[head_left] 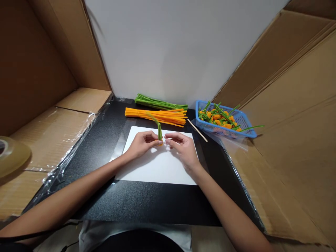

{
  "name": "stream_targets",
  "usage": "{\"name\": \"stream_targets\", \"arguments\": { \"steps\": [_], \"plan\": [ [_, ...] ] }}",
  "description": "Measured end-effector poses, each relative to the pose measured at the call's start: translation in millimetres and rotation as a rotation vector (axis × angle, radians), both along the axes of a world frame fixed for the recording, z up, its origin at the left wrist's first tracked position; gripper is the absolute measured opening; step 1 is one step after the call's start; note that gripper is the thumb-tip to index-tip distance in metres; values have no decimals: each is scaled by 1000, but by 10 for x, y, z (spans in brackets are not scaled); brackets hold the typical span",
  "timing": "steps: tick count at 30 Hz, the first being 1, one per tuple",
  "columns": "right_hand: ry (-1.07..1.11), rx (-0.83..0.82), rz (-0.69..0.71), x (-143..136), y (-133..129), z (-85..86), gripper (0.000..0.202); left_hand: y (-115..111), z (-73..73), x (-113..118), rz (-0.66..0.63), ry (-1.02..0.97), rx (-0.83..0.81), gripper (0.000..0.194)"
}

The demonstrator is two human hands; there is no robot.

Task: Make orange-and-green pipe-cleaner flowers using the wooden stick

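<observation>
Over the white sheet, my left hand pinches a small pipe-cleaner piece between thumb and fingers. Its green part is folded and stands upright, with a thin end bending to the left at the top. The orange part sits low at the fingertips and is mostly hidden by them. My right hand is just to the right of the piece, fingers curved and thumb a little apart from the index finger. Nothing shows between those fingertips.
Behind the sheet lie orange pipe cleaners and green pipe cleaners. A thin wooden stick rests right of them. The blue basket holds several orange-and-green pieces. Cardboard walls flank the black tabletop; a tape roll is far left.
</observation>
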State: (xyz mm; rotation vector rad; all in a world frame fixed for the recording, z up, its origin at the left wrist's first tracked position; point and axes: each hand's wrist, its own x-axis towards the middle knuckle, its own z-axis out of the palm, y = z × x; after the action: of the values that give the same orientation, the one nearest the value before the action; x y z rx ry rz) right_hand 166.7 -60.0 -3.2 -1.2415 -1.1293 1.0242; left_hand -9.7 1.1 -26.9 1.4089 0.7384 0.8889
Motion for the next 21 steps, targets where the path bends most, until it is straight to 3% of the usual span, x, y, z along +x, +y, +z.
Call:
{"name": "stream_targets", "arguments": {
  "steps": [7, 14, 21],
  "plan": [
    [-100, 37, -29, -75, -28, -34, 22, -46, -4, 15, -38, 24, -12, 28],
    [-83, 83, -25, -113, -32, -42, 21, -98, -2, 55, 4, -49, -89, 37],
    [-58, 77, -131, -109, -18, -81, 23, -141, -6, 70, 34, -79, -75, 36]
  ]
}}
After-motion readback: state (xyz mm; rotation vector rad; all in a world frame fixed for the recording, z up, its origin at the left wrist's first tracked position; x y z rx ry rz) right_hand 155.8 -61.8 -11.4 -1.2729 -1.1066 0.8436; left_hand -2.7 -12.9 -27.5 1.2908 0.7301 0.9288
